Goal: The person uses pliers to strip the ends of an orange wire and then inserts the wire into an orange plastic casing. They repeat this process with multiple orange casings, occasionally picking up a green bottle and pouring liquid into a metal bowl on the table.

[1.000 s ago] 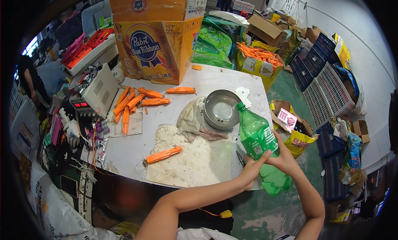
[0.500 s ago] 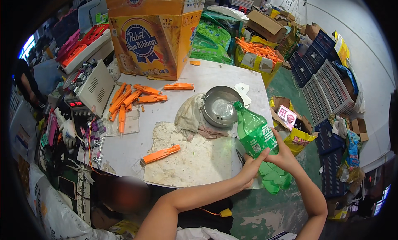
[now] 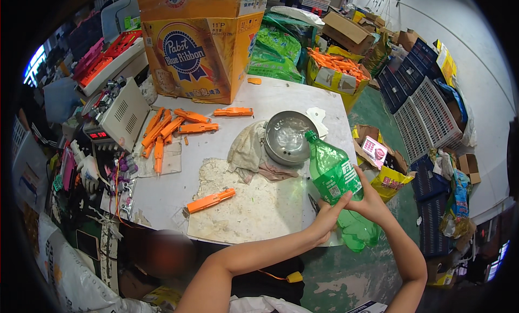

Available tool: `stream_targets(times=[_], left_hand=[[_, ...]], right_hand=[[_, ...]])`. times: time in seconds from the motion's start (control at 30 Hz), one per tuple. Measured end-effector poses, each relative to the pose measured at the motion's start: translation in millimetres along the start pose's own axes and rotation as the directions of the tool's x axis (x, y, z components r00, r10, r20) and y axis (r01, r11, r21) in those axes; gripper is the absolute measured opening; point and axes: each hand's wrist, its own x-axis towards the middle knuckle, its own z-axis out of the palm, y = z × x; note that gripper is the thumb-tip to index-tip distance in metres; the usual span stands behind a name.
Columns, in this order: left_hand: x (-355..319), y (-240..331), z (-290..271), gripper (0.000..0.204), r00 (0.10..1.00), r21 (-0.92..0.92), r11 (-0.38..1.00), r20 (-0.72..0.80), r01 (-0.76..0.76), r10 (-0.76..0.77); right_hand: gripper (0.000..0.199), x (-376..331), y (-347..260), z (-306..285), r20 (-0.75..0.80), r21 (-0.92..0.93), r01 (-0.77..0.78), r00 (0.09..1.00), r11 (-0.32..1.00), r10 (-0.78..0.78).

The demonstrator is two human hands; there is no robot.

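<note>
A green plastic bottle (image 3: 328, 167) is tilted with its neck over the rim of a round metal bowl (image 3: 273, 152). My left hand (image 3: 331, 218) wraps round the bottle's lower part from the left. On its other side my right hand (image 3: 370, 202) grips it too. Clear liquid lies in the bowl, with ripples and a few small dark spots in it. A crumpled beige cloth (image 3: 246, 153) touches the bowl's left side. One orange plastic piece (image 3: 211, 200) rests on the stained board (image 3: 248, 215) to the left of my hands.
Several orange plastic pieces (image 3: 162, 130) lie heaped beside a metal-cased power unit (image 3: 121, 115) at the left. A tall orange carton (image 3: 194, 53) stands at the table's back. Right of the table are an open carton (image 3: 386, 161) and blue crates (image 3: 427, 205).
The liquid's surface in the bowl looks higher and wider, with more ripples. The bottle has shifted very slightly, and both hands keep their hold on it.
</note>
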Motion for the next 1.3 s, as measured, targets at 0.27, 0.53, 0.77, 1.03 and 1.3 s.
stream_targets(times=[0.27,0.53,0.77,1.03,1.3], left_hand=[[2.0,8.8,6.7,0.079,0.996,0.043,0.995,0.011,-0.091,0.091],[14.5,18.6,10.6,0.088,0.982,0.223,0.959,-0.021,-0.177,0.186],[47.0,45.8,18.8,0.103,0.870,0.554,0.675,0.237,-0.487,0.432],[104.1,75.8,21.8,0.112,0.789,0.770,0.255,0.468,-0.586,0.399],[128.6,103.4,18.5,0.114,0.839,0.820,0.197,0.499,-0.538,0.217]], right_hand=[[0.098,-0.9,1.4,0.0,-0.064,0.022,0.038,0.997,0.999,-0.037],[0.100,1.2,-0.7,0.7,-0.188,0.115,0.107,0.978,0.988,-0.085],[0.108,14.0,27.0,7.3,-0.495,0.191,0.305,0.851,0.933,-0.177],[0.105,59.0,88.2,30.3,-0.831,0.030,0.414,0.516,0.910,-0.207],[0.103,88.9,86.2,35.9,-0.895,-0.083,0.420,0.367,0.904,-0.253]])
